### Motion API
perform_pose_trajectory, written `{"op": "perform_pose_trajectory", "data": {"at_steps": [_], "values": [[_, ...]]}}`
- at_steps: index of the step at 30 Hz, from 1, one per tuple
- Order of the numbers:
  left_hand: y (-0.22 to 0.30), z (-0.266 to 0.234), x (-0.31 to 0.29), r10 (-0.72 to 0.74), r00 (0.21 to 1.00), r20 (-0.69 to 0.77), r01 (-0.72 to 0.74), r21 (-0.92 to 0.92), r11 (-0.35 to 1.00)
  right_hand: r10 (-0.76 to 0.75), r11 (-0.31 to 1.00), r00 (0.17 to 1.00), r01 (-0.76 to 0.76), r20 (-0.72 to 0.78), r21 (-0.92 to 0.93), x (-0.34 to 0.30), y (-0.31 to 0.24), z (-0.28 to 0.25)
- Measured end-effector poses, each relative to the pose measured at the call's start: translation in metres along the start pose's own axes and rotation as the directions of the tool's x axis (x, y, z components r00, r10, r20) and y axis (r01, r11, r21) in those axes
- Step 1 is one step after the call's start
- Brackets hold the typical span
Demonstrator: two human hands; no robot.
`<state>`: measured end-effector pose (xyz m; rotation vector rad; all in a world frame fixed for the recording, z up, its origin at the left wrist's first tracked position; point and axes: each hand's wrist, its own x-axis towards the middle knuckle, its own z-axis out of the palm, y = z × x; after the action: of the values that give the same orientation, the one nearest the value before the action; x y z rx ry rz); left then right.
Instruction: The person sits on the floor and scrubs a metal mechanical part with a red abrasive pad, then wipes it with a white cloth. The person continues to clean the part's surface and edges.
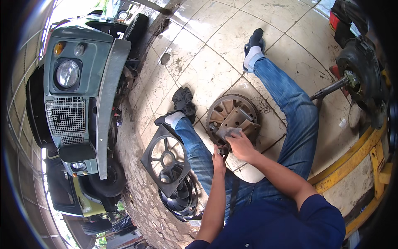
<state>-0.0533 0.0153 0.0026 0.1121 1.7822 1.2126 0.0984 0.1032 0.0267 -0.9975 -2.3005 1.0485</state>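
A round flywheel [212, 111] with a toothed rim lies on the tiled floor between my legs. Across it rests a brownish metal part [238, 121] with a hole and a bar-like edge. My left hand [219, 159] is closed round a dark, stubby metal end [222, 150] at the near side of the flywheel; whether this joins the brownish part I cannot tell. My right hand [241, 146] presses a small grey sheet [230, 132], like sandpaper or cloth, against the metal part. Its fingertips are partly hidden behind the sheet and hand.
By my left leg lie a black fan shroud [148, 157] and a black fan [182, 195]. A dark cloth [183, 99] sits near my left foot. At right stand a dark wheel hub with a shaft [331, 89] and a yellow metal frame [344, 156]. A green vehicle [89, 68] is parked at left.
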Motion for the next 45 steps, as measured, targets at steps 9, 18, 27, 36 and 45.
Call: {"op": "perform_pose_trajectory", "data": {"at_steps": [9,18,27,36,45], "values": [[-0.003,-0.001,0.001,0.005,1.000,0.009,-0.005,-0.035,0.999,0.075,0.997,0.996,-0.075,-0.052,-0.007,0.005,0.014,-0.002],[-0.006,-0.002,0.004,0.062,0.998,-0.013,-0.063,-0.081,0.995,-0.072,0.996,0.996,0.070,0.049,0.060,-0.013,-0.006,0.022],[-0.003,0.001,-0.002,0.113,0.992,-0.052,-0.115,-0.026,0.993,-0.140,0.983,0.988,0.132,-0.060,-0.126,-0.020,-0.002,0.022],[0.007,0.004,-0.018,0.203,0.975,-0.086,-0.197,0.079,0.977,0.021,0.975,0.964,-0.079,-0.264,-0.209,-0.011,-0.002,-0.004],[-0.001,-0.001,-0.006,0.173,0.985,-0.009,-0.171,0.072,0.983,-0.229,0.947,0.973,0.218,-0.020,-0.235,-0.023,-0.012,0.012]]}}
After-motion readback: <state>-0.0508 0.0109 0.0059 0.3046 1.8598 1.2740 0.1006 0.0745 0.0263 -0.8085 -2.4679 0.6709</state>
